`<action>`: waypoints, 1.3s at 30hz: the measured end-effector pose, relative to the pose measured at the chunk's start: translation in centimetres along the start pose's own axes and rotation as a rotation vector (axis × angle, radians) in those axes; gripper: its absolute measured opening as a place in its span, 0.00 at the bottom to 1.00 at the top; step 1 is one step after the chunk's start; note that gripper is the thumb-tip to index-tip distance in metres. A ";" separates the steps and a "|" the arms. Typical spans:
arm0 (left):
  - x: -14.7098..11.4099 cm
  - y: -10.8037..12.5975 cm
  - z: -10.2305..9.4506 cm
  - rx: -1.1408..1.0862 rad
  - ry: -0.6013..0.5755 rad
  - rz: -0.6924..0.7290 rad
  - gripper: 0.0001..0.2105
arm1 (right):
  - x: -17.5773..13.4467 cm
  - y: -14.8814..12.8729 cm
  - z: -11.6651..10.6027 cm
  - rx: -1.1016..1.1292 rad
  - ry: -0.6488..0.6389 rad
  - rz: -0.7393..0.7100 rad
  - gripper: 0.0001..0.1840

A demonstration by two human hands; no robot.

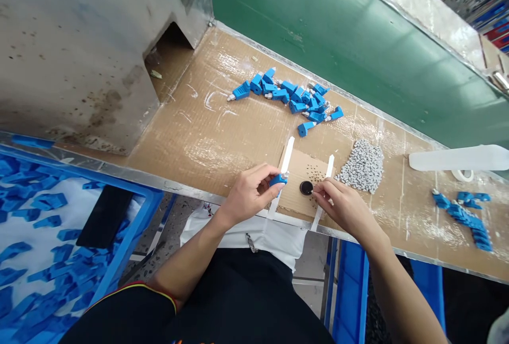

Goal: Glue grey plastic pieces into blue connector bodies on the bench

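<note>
Between the thumb and fingers of my left hand (252, 193) is a blue plastic part (278, 179) with a pale tip. My right hand (338, 201) is pinched at the edge of a small round black dish (306, 188); whatever lies between its fingertips is too small to make out. Under both hands lies a cardboard piece (296, 198) with white tape strips (287, 156) across it. Many tiny dark bits (316, 170) are scattered on it, just beyond the dish.
Blue parts (297, 105) lie heaped beyond my hands. A pile of small grey pieces (362, 166) sits to the right, with more blue parts (469, 219) and a white plastic piece (457, 158) farther over. At left are a metal housing (79, 52) and a blue crate (131, 248).
</note>
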State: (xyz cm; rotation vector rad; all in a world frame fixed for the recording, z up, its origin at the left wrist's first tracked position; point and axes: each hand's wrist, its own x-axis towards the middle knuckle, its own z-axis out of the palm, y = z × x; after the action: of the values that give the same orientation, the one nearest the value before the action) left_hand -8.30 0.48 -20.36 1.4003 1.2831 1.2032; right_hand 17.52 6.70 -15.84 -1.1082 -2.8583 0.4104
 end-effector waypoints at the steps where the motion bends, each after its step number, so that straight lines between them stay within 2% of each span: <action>1: 0.0 0.0 0.0 0.001 0.002 0.003 0.06 | -0.1 0.1 -0.3 0.008 0.006 0.009 0.10; 6: -0.1 -0.2 0.1 -0.044 0.004 -0.020 0.05 | -0.6 0.9 -1.5 -0.022 0.005 0.042 0.11; 21: -0.2 -0.2 0.1 -0.071 -0.019 -0.042 0.04 | 0.3 2.0 -0.2 -0.163 -0.015 0.048 0.14; 27: -0.2 -0.3 0.0 -0.082 -0.015 -0.039 0.05 | 0.6 2.0 -0.8 -0.122 -0.034 0.117 0.14; 29: -0.2 -0.4 0.0 -0.118 -0.013 -0.043 0.05 | 0.5 1.5 -1.4 -0.071 0.022 0.126 0.13; 33: -0.3 -0.6 -0.1 -0.228 -0.042 -0.066 0.07 | 0.3 -1.4 -2.1 0.148 0.251 0.107 0.08; 36: -0.3 -0.6 -0.2 -0.318 -0.081 -0.105 0.07 | 0.7 -4.6 -1.1 0.346 0.424 0.109 0.07; 39: -0.2 -0.4 -0.3 -0.395 -0.106 -0.135 0.08 | 1.7 -7.1 0.6 0.514 0.536 0.135 0.06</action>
State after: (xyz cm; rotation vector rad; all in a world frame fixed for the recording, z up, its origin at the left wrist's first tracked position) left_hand -8.63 0.30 -20.69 1.0588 0.9843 1.1951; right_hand 11.47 2.66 -14.66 -1.0971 -2.0649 0.6829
